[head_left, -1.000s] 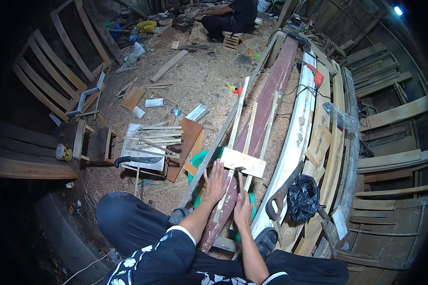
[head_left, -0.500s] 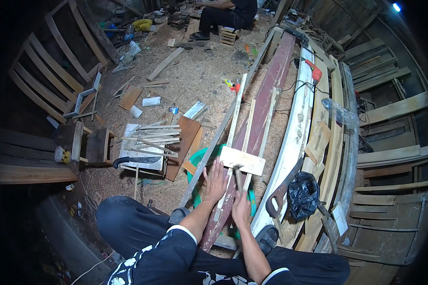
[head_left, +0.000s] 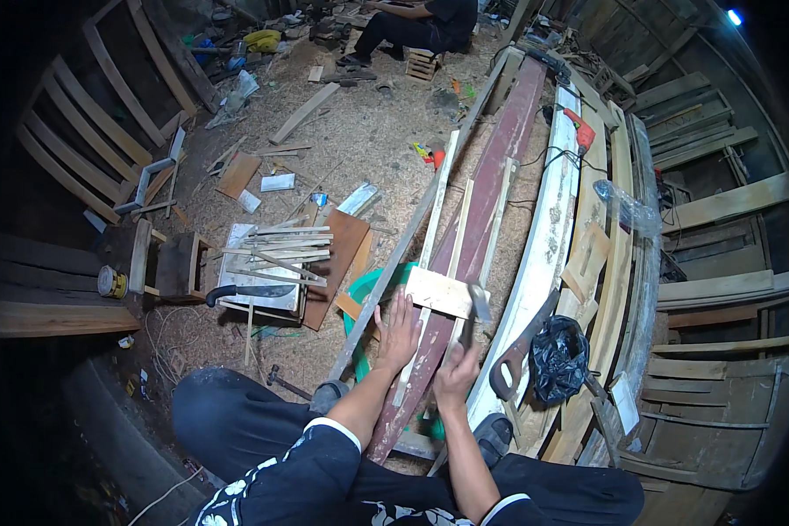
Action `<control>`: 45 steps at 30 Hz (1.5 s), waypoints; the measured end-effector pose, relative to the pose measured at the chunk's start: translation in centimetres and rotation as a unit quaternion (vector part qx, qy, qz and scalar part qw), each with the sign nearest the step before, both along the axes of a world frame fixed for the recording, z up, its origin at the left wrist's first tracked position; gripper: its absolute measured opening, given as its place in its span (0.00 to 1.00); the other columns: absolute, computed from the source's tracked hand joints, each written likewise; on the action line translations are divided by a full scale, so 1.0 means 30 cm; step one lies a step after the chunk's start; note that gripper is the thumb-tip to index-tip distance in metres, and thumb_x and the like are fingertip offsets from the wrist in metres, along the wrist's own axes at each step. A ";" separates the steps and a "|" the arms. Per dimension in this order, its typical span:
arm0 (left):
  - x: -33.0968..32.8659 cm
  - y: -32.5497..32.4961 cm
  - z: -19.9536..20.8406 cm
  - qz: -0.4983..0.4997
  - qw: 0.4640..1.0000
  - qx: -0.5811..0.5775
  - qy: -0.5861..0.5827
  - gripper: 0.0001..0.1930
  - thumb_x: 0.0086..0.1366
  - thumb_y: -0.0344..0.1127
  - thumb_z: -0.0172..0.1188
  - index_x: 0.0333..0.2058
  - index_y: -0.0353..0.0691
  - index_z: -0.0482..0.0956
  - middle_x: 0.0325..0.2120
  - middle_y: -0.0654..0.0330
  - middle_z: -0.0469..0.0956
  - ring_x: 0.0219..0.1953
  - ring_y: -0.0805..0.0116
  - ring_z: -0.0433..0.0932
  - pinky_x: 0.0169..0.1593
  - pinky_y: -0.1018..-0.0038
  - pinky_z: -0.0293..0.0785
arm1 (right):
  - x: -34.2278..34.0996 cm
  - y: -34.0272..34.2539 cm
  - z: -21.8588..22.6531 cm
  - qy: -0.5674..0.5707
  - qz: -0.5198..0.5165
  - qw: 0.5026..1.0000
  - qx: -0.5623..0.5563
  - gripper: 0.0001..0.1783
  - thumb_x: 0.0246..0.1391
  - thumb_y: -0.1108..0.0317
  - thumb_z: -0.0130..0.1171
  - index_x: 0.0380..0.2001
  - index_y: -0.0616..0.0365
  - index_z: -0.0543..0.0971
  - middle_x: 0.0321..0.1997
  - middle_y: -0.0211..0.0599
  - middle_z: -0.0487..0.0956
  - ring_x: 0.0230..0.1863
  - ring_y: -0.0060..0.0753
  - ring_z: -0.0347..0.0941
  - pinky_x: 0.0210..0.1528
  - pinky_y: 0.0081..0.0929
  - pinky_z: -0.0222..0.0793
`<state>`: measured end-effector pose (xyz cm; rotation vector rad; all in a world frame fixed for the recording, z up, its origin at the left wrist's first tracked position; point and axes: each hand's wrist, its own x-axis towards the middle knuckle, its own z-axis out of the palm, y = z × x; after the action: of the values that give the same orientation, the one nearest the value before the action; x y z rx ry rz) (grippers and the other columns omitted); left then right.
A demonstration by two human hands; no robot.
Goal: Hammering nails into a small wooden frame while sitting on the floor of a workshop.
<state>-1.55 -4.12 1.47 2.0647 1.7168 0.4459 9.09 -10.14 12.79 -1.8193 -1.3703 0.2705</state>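
Observation:
My right hand [head_left: 457,377] is closed round the handle of a hammer [head_left: 479,303], whose head is over the right end of a short pale board [head_left: 438,290]. My left hand [head_left: 398,337] lies with fingers stretched out, the tips on the board's left end. The board lies crosswise over thin pale wooden slats [head_left: 458,230], which run lengthwise along a long dark-red plank [head_left: 500,167]. Any nail under the hammer is too small to make out.
Under the plank sits a green basin [head_left: 359,309]. To the right lie a handsaw [head_left: 510,364], a black plastic bag [head_left: 559,359] and a red power drill [head_left: 579,130]. A machete [head_left: 247,293] and cut sticks [head_left: 280,245] rest at left. Another person [head_left: 412,35] sits far back.
The hammer and my right hand have shifted right, from the board's middle to its right end. My left hand stays at the left end.

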 end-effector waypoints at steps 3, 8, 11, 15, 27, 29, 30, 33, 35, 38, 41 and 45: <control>-0.002 -0.011 0.002 -0.001 1.000 0.001 0.000 0.35 0.74 0.44 0.43 0.72 0.33 0.45 0.75 0.48 0.40 0.77 0.57 0.39 0.72 0.38 0.28 | 0.024 -0.025 -0.068 -0.020 0.016 0.958 -0.285 0.15 0.71 0.61 0.44 0.43 0.64 0.70 0.30 0.67 0.77 0.33 0.73 0.75 0.33 0.63 0.64; -0.009 0.024 -0.020 0.007 1.000 0.020 0.014 0.36 0.73 0.44 0.44 0.72 0.34 0.45 0.75 0.48 0.40 0.77 0.57 0.40 0.71 0.38 0.28 | 0.007 0.019 -0.001 0.025 -0.032 0.994 -0.100 0.15 0.71 0.60 0.44 0.43 0.64 0.69 0.31 0.67 0.77 0.33 0.76 0.74 0.35 0.63 0.64; 0.002 -0.005 0.000 0.003 1.000 0.000 0.001 0.35 0.73 0.44 0.44 0.72 0.34 0.46 0.75 0.48 0.40 0.77 0.57 0.40 0.72 0.38 0.29 | 0.015 -0.049 -0.093 0.023 0.001 0.997 -0.075 0.16 0.71 0.60 0.44 0.45 0.64 0.70 0.31 0.67 0.78 0.35 0.76 0.74 0.37 0.63 0.64; -0.010 -0.001 -0.012 0.003 1.000 -0.001 0.006 0.34 0.74 0.45 0.42 0.72 0.33 0.47 0.75 0.47 0.40 0.77 0.57 0.40 0.72 0.39 0.29 | 0.004 -0.067 -0.091 0.011 0.015 0.971 -0.236 0.17 0.70 0.60 0.45 0.50 0.64 0.71 0.32 0.65 0.78 0.38 0.75 0.74 0.39 0.61 0.65; -0.015 -0.010 -0.011 0.003 1.000 0.015 0.001 0.35 0.73 0.43 0.46 0.72 0.32 0.48 0.75 0.46 0.42 0.76 0.56 0.43 0.71 0.38 0.31 | 0.032 -0.005 -0.010 0.008 -0.029 0.989 -0.146 0.15 0.71 0.59 0.44 0.44 0.63 0.70 0.32 0.66 0.78 0.35 0.73 0.74 0.36 0.61 0.65; -0.029 -0.013 -0.019 0.007 1.000 0.021 -0.017 0.34 0.73 0.43 0.46 0.71 0.32 0.49 0.74 0.46 0.42 0.76 0.55 0.43 0.71 0.38 0.31 | -0.004 -0.039 -0.013 0.001 -0.025 0.992 -0.127 0.18 0.71 0.57 0.44 0.44 0.64 0.70 0.35 0.65 0.78 0.37 0.74 0.73 0.38 0.62 0.65; -0.015 -0.015 -0.013 0.007 1.000 0.019 -0.020 0.34 0.73 0.43 0.46 0.71 0.32 0.49 0.74 0.46 0.42 0.76 0.55 0.43 0.71 0.38 0.31 | 0.008 -0.070 -0.050 -0.006 -0.009 0.988 -0.153 0.19 0.71 0.57 0.44 0.44 0.65 0.71 0.36 0.65 0.78 0.37 0.74 0.73 0.39 0.62 0.64; 0.011 0.015 0.004 -0.006 1.000 0.013 -0.026 0.34 0.73 0.43 0.46 0.71 0.31 0.49 0.74 0.46 0.43 0.76 0.55 0.43 0.71 0.39 0.31 | 0.040 -0.115 -0.159 -0.045 0.003 0.982 -0.183 0.20 0.71 0.55 0.43 0.44 0.65 0.71 0.40 0.66 0.78 0.39 0.73 0.74 0.41 0.60 0.65; -0.001 0.004 -0.008 -0.002 0.999 0.019 -0.032 0.35 0.73 0.44 0.47 0.71 0.32 0.48 0.74 0.46 0.42 0.76 0.55 0.43 0.72 0.39 0.31 | 0.027 -0.115 -0.133 0.002 -0.018 0.968 -0.250 0.21 0.71 0.54 0.43 0.45 0.64 0.72 0.40 0.65 0.79 0.41 0.72 0.74 0.43 0.59 0.66; -0.025 -0.001 -0.019 0.010 0.999 0.018 -0.038 0.36 0.72 0.45 0.48 0.72 0.33 0.49 0.75 0.47 0.42 0.76 0.56 0.43 0.72 0.39 0.31 | 0.023 -0.081 -0.070 -0.004 -0.031 0.965 -0.262 0.22 0.70 0.52 0.45 0.46 0.62 0.73 0.40 0.61 0.80 0.41 0.69 0.76 0.44 0.57 0.68; -0.008 0.007 -0.009 0.011 0.999 0.019 -0.038 0.38 0.72 0.48 0.49 0.72 0.34 0.48 0.75 0.49 0.41 0.77 0.56 0.42 0.72 0.39 0.31 | 0.102 -0.062 -0.086 -0.033 -0.026 0.975 -0.219 0.23 0.69 0.49 0.47 0.46 0.60 0.74 0.39 0.58 0.81 0.40 0.66 0.77 0.43 0.56 0.69; -0.018 -0.014 0.006 0.000 1.000 -0.014 -0.007 0.40 0.71 0.51 0.49 0.73 0.35 0.46 0.75 0.51 0.41 0.77 0.58 0.40 0.72 0.40 0.30 | 0.228 0.006 -0.087 -0.162 0.095 0.974 -0.130 0.20 0.65 0.50 0.53 0.44 0.58 0.76 0.34 0.52 0.81 0.36 0.58 0.79 0.38 0.51 0.72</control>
<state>-2.07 -4.55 1.65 2.0384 1.7045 0.4329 15.93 -9.97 10.17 -2.0123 -1.8135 0.2720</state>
